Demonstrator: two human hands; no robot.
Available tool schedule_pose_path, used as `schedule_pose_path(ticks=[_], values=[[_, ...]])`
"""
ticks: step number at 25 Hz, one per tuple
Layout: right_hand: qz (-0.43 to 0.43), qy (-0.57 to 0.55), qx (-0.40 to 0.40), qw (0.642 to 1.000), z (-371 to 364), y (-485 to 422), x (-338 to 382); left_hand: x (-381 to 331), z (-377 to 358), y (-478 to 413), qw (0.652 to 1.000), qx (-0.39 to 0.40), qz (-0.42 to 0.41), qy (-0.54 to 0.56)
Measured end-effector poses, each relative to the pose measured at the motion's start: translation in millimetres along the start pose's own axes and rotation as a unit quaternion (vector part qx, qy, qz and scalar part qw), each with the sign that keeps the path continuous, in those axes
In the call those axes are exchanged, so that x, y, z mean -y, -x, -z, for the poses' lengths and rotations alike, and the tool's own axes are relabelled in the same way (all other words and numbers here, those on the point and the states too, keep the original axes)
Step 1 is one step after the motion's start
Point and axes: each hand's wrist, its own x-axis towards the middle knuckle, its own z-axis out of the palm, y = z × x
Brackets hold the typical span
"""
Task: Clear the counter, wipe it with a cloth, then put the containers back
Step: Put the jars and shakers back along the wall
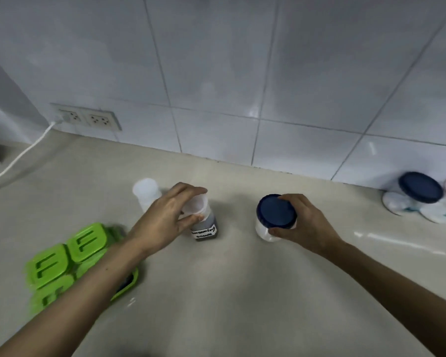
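Observation:
My left hand (165, 220) grips the white cap of a small dark bottle (204, 228) with a handwritten label, standing on the beige counter (229, 292). My right hand (304, 225) holds a clear jar with a dark blue lid (274, 212), fingers wrapped round its right side. A white translucent bottle (146, 193) stands just behind my left hand. A green set of lidded containers (70, 258) lies under my left forearm at the left. No cloth is in view.
Another blue-lidded jar (420, 188) stands among white round containers (397, 204) at the far right by the tiled wall (242, 86). A double wall socket (88, 118) with a white cable (23, 153) sits at the left.

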Motion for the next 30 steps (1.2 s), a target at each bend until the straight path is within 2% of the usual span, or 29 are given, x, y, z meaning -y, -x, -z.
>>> schedule_pose_path(ticks=[6, 9, 13, 15, 21, 25, 30], values=[[-0.061, 0.016, -0.050, 0.997, 50.0, 26.2, -71.4, -54.3, -71.4, -55.0, 0.999, 0.026, -0.037, 0.001], [-0.067, 0.076, -0.079, 0.992, 76.5, 19.7, -107.3, -87.5, -100.4, -92.0, 0.998, 0.040, -0.054, -0.014], [-0.035, 0.208, -0.090, 0.973, 111.9, -6.6, -149.4, -133.5, -140.4, -152.7, 0.995, 0.061, -0.077, -0.029], [-0.042, 0.233, -0.114, 0.965, 127.4, -20.4, -166.6, -153.5, -162.1, -183.2, 0.994, 0.072, -0.078, -0.035], [-0.070, 0.280, -0.069, 0.955, 147.6, -36.4, -200.9, -193.1, -210.9, -246.3, 0.993, 0.082, -0.067, -0.061], [-0.076, 0.265, -0.067, 0.959, 150.2, -37.5, -213.2, -203.1, -231.5, -263.6, 0.992, 0.077, -0.075, -0.070], [-0.059, 0.318, -0.082, 0.943, 153.6, -34.5, -217.7, -207.5, -242.8, -276.4, 0.993, 0.055, -0.081, -0.060]])
